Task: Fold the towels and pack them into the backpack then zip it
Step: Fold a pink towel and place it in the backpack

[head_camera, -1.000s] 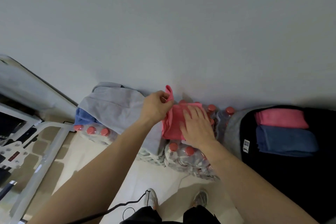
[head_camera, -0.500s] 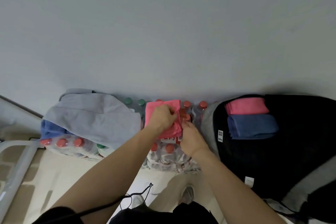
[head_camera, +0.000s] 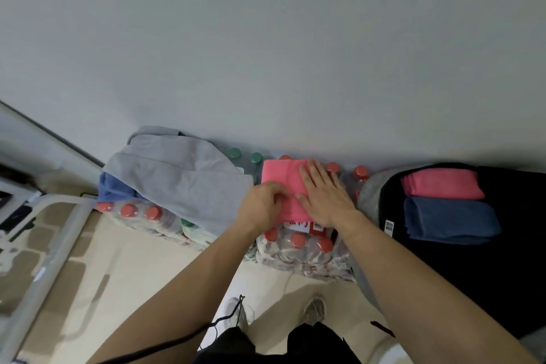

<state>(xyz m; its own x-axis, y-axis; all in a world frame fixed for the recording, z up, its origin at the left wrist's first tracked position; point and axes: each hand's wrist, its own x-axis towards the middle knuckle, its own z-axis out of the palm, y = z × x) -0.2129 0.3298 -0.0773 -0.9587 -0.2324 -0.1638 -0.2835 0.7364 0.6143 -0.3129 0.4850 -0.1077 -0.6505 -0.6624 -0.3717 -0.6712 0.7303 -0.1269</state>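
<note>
A pink towel [head_camera: 279, 179] lies folded on top of a shrink-wrapped pack of bottles [head_camera: 298, 248]. My right hand [head_camera: 323, 193] presses flat on its right half, fingers spread. My left hand [head_camera: 261, 207] rests on the towel's near-left edge with fingers curled on the cloth. To the right, an open black backpack [head_camera: 472, 269] holds a folded pink towel [head_camera: 441, 183] and a folded blue towel [head_camera: 449, 220] side by side. On the left, a grey towel [head_camera: 180, 180] lies loosely over a blue towel [head_camera: 113, 190].
More bottle packs with red caps [head_camera: 130, 211] and green caps [head_camera: 245, 156] stand along the grey wall. A white metal frame [head_camera: 50, 263] runs down the left. My shoes [head_camera: 314, 309] stand on the pale floor, and a black cable [head_camera: 224, 319] hangs by my body.
The pink towel went from being lifted by one corner to lying folded flat. My right hand now presses open on it, and my left hand has dropped to its near edge.
</note>
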